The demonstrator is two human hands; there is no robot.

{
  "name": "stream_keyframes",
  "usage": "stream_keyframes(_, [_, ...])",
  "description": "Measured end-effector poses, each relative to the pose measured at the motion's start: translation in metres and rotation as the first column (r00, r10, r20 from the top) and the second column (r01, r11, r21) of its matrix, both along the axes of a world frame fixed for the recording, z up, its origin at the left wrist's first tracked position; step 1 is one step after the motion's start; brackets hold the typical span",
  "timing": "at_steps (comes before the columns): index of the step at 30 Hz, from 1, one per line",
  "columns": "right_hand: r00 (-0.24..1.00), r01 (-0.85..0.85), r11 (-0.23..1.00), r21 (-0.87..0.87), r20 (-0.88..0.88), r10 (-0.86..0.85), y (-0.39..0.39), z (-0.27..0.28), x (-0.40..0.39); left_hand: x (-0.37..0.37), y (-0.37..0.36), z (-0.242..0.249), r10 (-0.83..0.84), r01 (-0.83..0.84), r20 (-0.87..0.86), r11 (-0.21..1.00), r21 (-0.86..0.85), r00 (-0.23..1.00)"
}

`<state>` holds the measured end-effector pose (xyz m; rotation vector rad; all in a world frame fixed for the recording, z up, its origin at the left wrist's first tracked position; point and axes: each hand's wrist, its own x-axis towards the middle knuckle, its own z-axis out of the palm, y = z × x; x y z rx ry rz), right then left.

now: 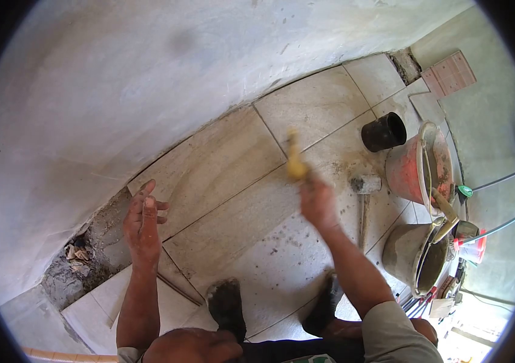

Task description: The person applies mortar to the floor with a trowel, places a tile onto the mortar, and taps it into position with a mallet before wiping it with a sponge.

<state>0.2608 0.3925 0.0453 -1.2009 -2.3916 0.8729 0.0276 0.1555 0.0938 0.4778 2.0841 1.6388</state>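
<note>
My right hand (318,206) is closed around the near end of a yellow thing (295,158). It is long and uneven, and too smeared by motion to name. It extends away from the hand over the laid floor tiles (233,212). My left hand (144,221) holds nothing. Its fingers are apart, thumb up, near the wall side of the tiles. A mallet with a pale, dirty head (366,184) lies on the tiles to the right of my right hand, its handle pointing toward me.
Two mortar-stained buckets (404,172) and a black cylindrical container (383,132) stand at the right. A rough unfilled strip (82,266) with rubble runs along the left wall. A thin rod (178,289) lies near my feet. A reddish tile (449,74) leans in the far corner.
</note>
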Motion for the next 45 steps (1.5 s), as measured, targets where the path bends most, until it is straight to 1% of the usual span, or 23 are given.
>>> stream_keyframes(3, [0.932, 0.190, 0.953, 0.234, 0.262, -0.250, 0.035, -0.051, 0.038, 0.003, 0.000, 0.002, -0.021, 0.021, 0.019, 1.000, -0.010, 1.000])
stream_keyframes(5, [0.816, -0.013, 0.819, 0.573, 0.480, -0.323, 0.021, -0.084, 0.043, 0.003, 0.001, 0.002, -0.050, 0.049, -0.020, 0.997, -0.059, 0.999])
stream_keyframes(10, [0.801, -0.422, 0.905, 0.062, 0.492, 0.340, -0.166, -0.085, -0.054, -0.002, -0.003, 0.009, 0.003, -0.003, 0.019, 1.000, 0.025, 1.000])
stream_keyframes(11, [0.905, -0.422, 0.892, 0.164, 0.144, 0.401, -0.212, -0.088, -0.066, -0.003, -0.002, 0.009, 0.018, -0.020, 0.045, 0.999, 0.046, 0.999])
stream_keyframes(12, [0.766, -0.610, 0.785, -0.103, 0.176, 0.618, -0.230, -0.044, -0.084, -0.003, 0.000, 0.010, 0.013, -0.015, 0.041, 0.999, 0.052, 0.999])
stream_keyframes(14, [0.803, -0.595, 0.767, -0.239, -0.163, 0.573, -0.262, -0.030, -0.113, -0.002, 0.001, 0.014, 0.023, -0.022, -0.004, 0.996, 0.084, 1.000])
stream_keyframes(17, [0.812, -0.543, 0.640, -0.544, -0.145, 0.565, -0.219, -0.001, -0.131, -0.005, -0.007, 0.023, 0.042, -0.039, -0.057, 0.998, 0.052, 0.997])
stream_keyframes(19, [0.805, -0.587, 0.773, -0.242, -0.074, 0.589, -0.156, -0.011, -0.116, -0.011, -0.012, 0.022, 0.060, -0.056, -0.047, 0.994, 0.089, 0.997])
stream_keyframes(20, [0.841, -0.489, 0.868, -0.090, -0.311, 0.442, -0.116, -0.032, -0.099, -0.012, -0.013, 0.021, 0.091, -0.087, -0.029, 0.990, 0.114, 0.995])
stream_keyframes(22, [0.942, -0.322, 0.893, 0.315, 0.195, 0.272, -0.028, -0.018, -0.064, -0.013, -0.010, 0.023, 0.088, -0.085, -0.030, 0.992, 0.097, 0.996])
stream_keyframes(23, [0.932, -0.320, 0.720, 0.615, 0.341, 0.124, 0.023, -0.032, -0.038, -0.014, -0.009, 0.024, 0.087, -0.085, -0.039, 0.994, 0.069, 0.995])
stream_keyframes(24, [0.938, -0.028, 0.959, 0.281, 0.338, -0.072, 0.063, -0.013, -0.028, -0.013, -0.009, 0.024, 0.091, -0.088, -0.041, 0.993, 0.072, 0.995])
stream_keyframes(25, [0.832, -0.012, 0.894, 0.449, 0.501, -0.240, 0.100, -0.018, -0.013, -0.012, -0.009, 0.022, 0.068, -0.066, -0.034, 0.996, 0.062, 0.997])
stream_keyframes(28, [0.811, 0.409, 0.857, 0.313, 0.306, -0.499, 0.153, -0.021, 0.013, -0.014, -0.014, 0.015, 0.048, -0.047, -0.014, 0.997, 0.061, 0.999])
stream_keyframes(33, [0.710, 0.265, 0.884, 0.385, 0.542, -0.449, 0.086, -0.056, -0.013, -0.019, -0.023, 0.013, 0.082, -0.083, 0.008, 0.996, 0.041, 0.997])
stream_keyframes(34, [0.766, 0.304, 0.952, 0.035, 0.585, -0.266, 0.064, -0.056, -0.025, -0.018, -0.020, 0.013, 0.102, -0.102, 0.020, 0.994, 0.028, 0.995])
stream_keyframes(35, [0.806, 0.183, 0.983, 0.027, 0.569, -0.166, 0.025, -0.076, -0.038, -0.015, -0.017, 0.013, 0.111, -0.112, 0.034, 0.994, 0.013, 0.993])
stream_keyframes(36, [0.829, -0.217, 0.805, 0.552, 0.540, -0.146, -0.024, -0.096, -0.049, -0.012, -0.011, 0.012, 0.101, -0.102, 0.039, 0.995, 0.023, 0.994])
stream_keyframes(37, [0.875, -0.265, 0.800, 0.538, 0.483, -0.036, -0.065, -0.085, -0.072, -0.011, -0.004, 0.011, 0.085, -0.087, 0.050, 0.995, 0.046, 0.995])
stream_keyframes(38, [0.825, -0.316, 0.948, 0.033, 0.503, 0.257, -0.097, -0.042, -0.096, -0.008, 0.001, 0.010, 0.070, -0.074, 0.062, 0.996, 0.059, 0.996])
stream_keyframes(39, [0.789, -0.304, 0.845, -0.440, 0.381, 0.482, -0.111, -0.009, -0.114, -0.004, 0.003, 0.011, 0.063, -0.067, 0.066, 0.996, 0.054, 0.996])
stream_keyframes(42, [0.838, -0.479, 0.778, -0.407, 0.052, 0.543, -0.130, -0.001, -0.121, -0.005, 0.009, 0.018, 0.000, 0.001, -0.011, 0.998, 0.057, 1.000])
stream_keyframes(45, [0.961, -0.244, 0.878, -0.412, 0.020, 0.277, -0.059, 0.036, -0.113, -0.009, 0.002, 0.020, 0.016, -0.014, -0.040, 0.999, 0.042, 0.999])
